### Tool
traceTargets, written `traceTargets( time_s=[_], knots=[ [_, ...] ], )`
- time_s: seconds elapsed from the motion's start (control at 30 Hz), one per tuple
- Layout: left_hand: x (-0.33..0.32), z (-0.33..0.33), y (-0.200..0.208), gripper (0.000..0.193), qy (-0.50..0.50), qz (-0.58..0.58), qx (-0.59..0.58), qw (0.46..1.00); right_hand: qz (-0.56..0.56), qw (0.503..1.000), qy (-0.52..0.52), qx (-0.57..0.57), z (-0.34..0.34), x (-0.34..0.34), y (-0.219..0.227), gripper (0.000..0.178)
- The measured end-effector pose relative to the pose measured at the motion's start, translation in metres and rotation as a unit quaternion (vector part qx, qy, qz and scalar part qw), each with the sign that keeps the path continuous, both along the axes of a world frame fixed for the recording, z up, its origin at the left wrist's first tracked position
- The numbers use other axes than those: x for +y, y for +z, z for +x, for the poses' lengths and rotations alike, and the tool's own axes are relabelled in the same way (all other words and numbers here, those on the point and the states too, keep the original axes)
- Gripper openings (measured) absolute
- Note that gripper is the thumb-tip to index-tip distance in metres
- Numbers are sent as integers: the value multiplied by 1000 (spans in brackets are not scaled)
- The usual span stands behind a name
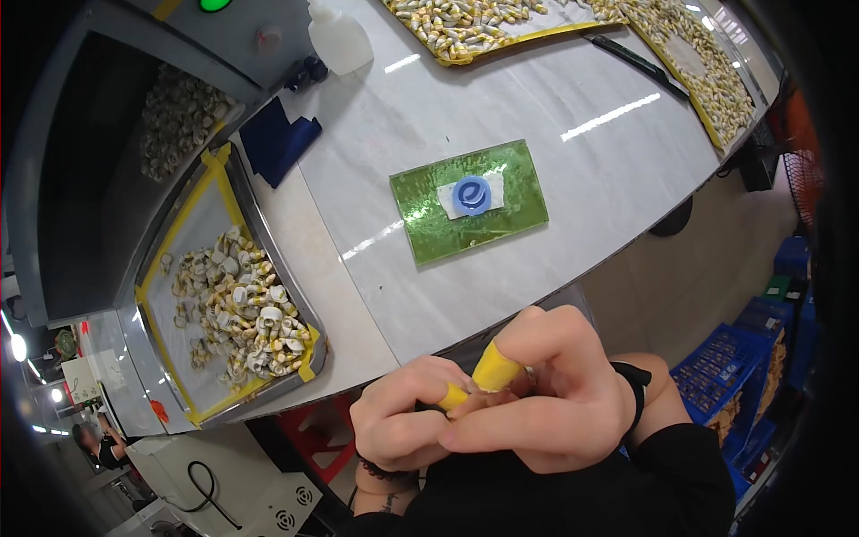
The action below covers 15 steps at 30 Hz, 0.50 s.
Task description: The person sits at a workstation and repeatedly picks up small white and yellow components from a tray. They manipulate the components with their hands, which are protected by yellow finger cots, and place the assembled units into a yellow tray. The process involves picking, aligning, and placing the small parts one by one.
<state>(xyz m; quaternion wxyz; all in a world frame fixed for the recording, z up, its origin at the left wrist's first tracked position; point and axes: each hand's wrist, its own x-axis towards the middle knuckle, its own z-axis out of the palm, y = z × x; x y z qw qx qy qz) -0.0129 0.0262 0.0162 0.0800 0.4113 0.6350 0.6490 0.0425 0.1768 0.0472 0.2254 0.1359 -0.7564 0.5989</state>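
Note:
My left hand (pixel 403 412) and my right hand (pixel 564 394) meet just off the table's near edge, fingertips pressed together. Both are closed, and whatever small thing they pinch is hidden by the fingers. Yellow wraps (pixel 495 367) cover parts of fingers on both hands. Beyond them on the table lies a green glassy plate (pixel 425 242), bearing a white patch and a round blue piece (pixel 472 194) with a dark curved mark. To the left, a metal tray (pixel 309 313) edged with yellow tape holds a heap of small white and yellow parts (pixel 255 313).
More small parts fill yellow-edged trays (pixel 514 40) at the far side, beside a long black tool (pixel 637 64). A white bottle (pixel 340 40) and dark blue cloth (pixel 279 143) sit by a grey machine (pixel 228 54). Blue crates (pixel 716 385) stand at right; another person (pixel 107 443) is far left.

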Motion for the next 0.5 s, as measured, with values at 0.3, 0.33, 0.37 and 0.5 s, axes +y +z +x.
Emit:
traceTargets(
  time_s=[0.3, 0.33, 0.37, 0.5],
  knots=[
    [3, 9, -7, 50, 27, 135, -87, 987, -269, 953, 108, -87, 5, 1, -20, 20],
    [7, 8, -5, 50, 22, 143, -88, 986, -340, 923, 145, -109, 7, 1, -23, 18],
    [10, 8, -3, 50, 17, 151, -90, 984, -402, 891, 164, -133, 7, 0, -23, 17],
    [12, 8, 0, 51, 30, 156, -90, 983, -534, 800, 210, -176, 5, -4, -25, 15]
  ],
)
